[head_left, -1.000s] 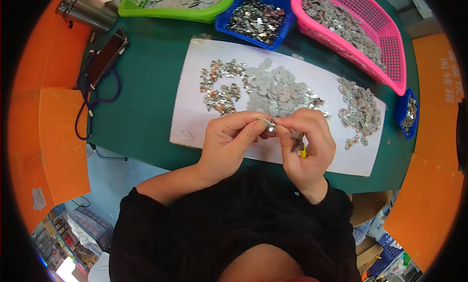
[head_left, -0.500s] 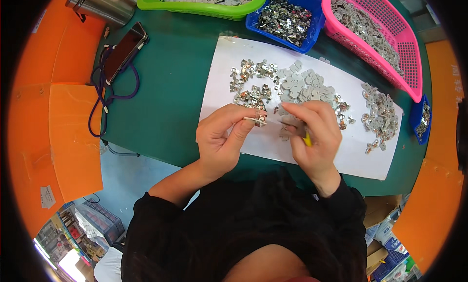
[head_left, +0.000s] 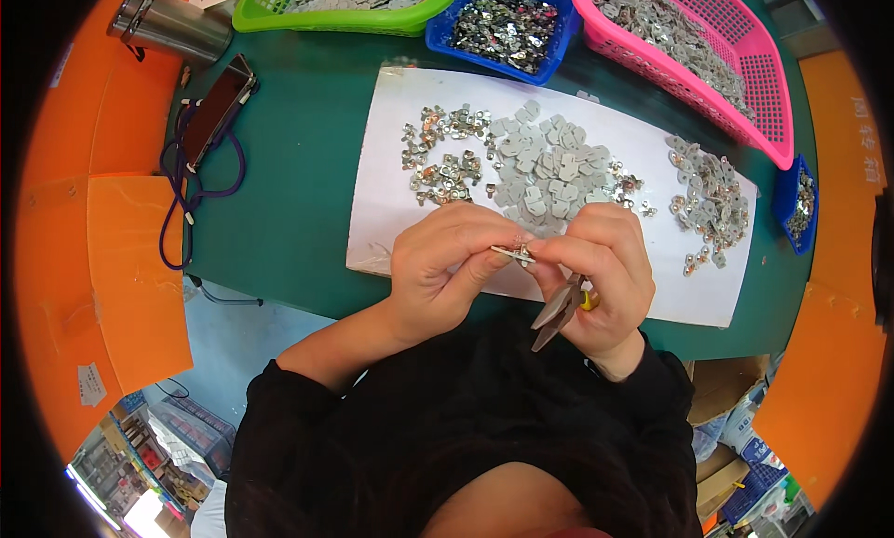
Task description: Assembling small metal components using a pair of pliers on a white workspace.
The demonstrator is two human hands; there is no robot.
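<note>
Between the fingertips of my left hand (head_left: 442, 263) is a small flat grey plate (head_left: 508, 253) with a shiny metal clip on it. My right hand (head_left: 610, 273) grips a pair of pliers (head_left: 557, 315) with yellow on the handle, its jaws pointing down toward me. The right thumb and forefinger meet the plate's edge at the clip. Just beyond the hands, loose grey plates (head_left: 549, 156) are heaped on a white board (head_left: 372, 226). Left of them lie small metal clips (head_left: 449, 177). Farther right is a pile of grey plates with metal pieces (head_left: 710, 194).
Along the far side of the green table (head_left: 289, 166) stand a green basket (head_left: 345, 21), a blue tray (head_left: 549, 61) and a pink basket (head_left: 670, 84). A small blue tray (head_left: 788, 203) sits at the right edge. Left are a phone (head_left: 216, 114) with a cord and a steel flask (head_left: 186, 28).
My right hand has come left to the grey plate, and its fingers now touch it. The pliers have swung to point down toward me. The whole view has shifted slightly.
</note>
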